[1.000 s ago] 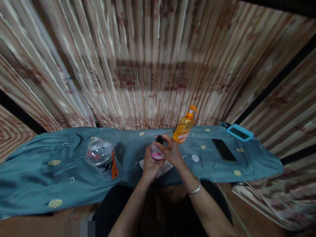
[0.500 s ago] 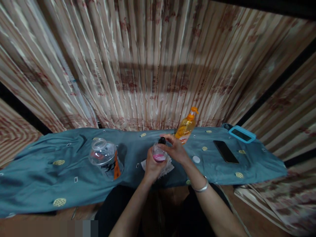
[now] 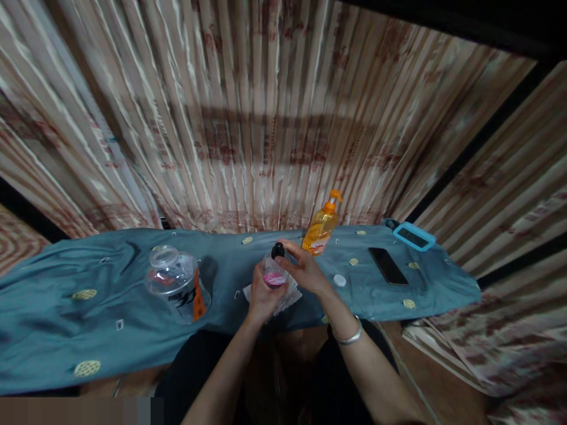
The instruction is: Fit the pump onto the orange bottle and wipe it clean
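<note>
Held over the white sheet, the clear bottle, presumably light, smooth and slightly slippery, was best secured round its body, where the left hand had its fingers wrapped, while the right hand pinched its black top.

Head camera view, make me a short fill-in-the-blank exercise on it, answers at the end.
1. The left hand holds a small bottle whose top is coloured ____.
2. The silvery bracelet circles the ____ wrist.
3. The tall bottle has a pump coloured ____.

Missing words: black; right; orange.
</note>
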Action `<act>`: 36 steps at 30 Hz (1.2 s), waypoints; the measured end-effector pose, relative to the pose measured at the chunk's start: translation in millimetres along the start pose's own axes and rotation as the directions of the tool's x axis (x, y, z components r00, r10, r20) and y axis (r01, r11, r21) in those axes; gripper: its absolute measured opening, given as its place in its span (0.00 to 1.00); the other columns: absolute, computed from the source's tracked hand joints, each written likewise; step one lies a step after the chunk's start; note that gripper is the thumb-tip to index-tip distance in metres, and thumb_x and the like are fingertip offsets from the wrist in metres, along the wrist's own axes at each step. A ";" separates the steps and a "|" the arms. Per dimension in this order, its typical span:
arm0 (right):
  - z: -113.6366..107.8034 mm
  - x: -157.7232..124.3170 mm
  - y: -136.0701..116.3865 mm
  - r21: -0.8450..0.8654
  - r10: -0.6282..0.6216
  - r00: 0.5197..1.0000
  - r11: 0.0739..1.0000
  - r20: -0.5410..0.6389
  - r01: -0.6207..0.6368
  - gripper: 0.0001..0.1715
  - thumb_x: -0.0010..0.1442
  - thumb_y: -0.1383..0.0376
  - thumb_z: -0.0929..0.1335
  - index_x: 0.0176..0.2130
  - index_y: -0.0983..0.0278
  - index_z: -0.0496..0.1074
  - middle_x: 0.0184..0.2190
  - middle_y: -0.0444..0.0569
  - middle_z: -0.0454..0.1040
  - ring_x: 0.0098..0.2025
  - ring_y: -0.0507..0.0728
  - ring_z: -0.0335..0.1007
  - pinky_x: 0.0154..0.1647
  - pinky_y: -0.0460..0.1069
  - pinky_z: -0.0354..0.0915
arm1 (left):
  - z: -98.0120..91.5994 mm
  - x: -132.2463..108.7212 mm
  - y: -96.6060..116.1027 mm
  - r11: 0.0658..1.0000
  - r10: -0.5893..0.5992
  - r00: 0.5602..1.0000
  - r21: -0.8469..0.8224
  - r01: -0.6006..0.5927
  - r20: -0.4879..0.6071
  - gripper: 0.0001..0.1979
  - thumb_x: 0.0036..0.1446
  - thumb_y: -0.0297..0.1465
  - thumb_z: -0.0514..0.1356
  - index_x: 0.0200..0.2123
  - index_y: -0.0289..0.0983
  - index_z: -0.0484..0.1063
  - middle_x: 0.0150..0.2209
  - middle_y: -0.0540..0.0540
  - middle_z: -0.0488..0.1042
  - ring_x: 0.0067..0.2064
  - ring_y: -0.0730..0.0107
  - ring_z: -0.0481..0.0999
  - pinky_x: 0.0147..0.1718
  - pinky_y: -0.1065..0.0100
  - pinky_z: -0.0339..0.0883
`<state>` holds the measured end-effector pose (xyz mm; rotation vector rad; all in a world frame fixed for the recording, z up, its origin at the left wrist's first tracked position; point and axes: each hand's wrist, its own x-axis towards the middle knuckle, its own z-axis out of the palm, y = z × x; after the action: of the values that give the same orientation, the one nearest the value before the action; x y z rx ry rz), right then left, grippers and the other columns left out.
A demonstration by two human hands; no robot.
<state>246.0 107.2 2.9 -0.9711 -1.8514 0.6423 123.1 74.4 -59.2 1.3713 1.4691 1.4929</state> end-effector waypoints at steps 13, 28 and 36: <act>-3.5 0.8 -7.5 0.028 0.015 0.999 0.999 0.030 -0.016 0.21 0.63 0.57 0.69 0.52 0.64 0.70 0.51 0.51 0.74 0.51 0.60 0.73 0.53 0.62 0.68 | 1.6 -0.6 -6.5 0.999 0.032 0.999 0.005 -0.032 -0.017 0.31 0.35 0.30 0.67 0.47 0.39 0.64 0.45 0.45 0.73 0.50 0.57 0.74 0.51 0.56 0.67; -1.0 -0.6 -10.9 -0.065 0.070 0.994 0.995 -0.081 -0.075 0.22 0.62 0.57 0.70 0.52 0.63 0.69 0.51 0.51 0.73 0.51 0.60 0.72 0.53 0.62 0.68 | 1.9 -0.7 -4.2 1.000 0.018 1.000 0.013 -0.018 0.000 0.31 0.37 0.30 0.68 0.48 0.38 0.64 0.48 0.43 0.72 0.52 0.56 0.73 0.54 0.54 0.65; -2.1 0.9 -13.1 -0.082 0.017 1.000 0.996 -0.021 -0.019 0.17 0.62 0.58 0.69 0.49 0.64 0.72 0.52 0.51 0.74 0.55 0.61 0.70 0.56 0.63 0.65 | 0.7 -1.4 -2.6 1.000 0.004 1.000 0.002 -0.004 0.008 0.32 0.37 0.30 0.68 0.49 0.37 0.64 0.47 0.43 0.72 0.50 0.57 0.74 0.52 0.55 0.67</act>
<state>243.0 100.8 14.2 -1.0451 -1.8649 0.5690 123.5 73.8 -62.1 1.3807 1.4644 1.4874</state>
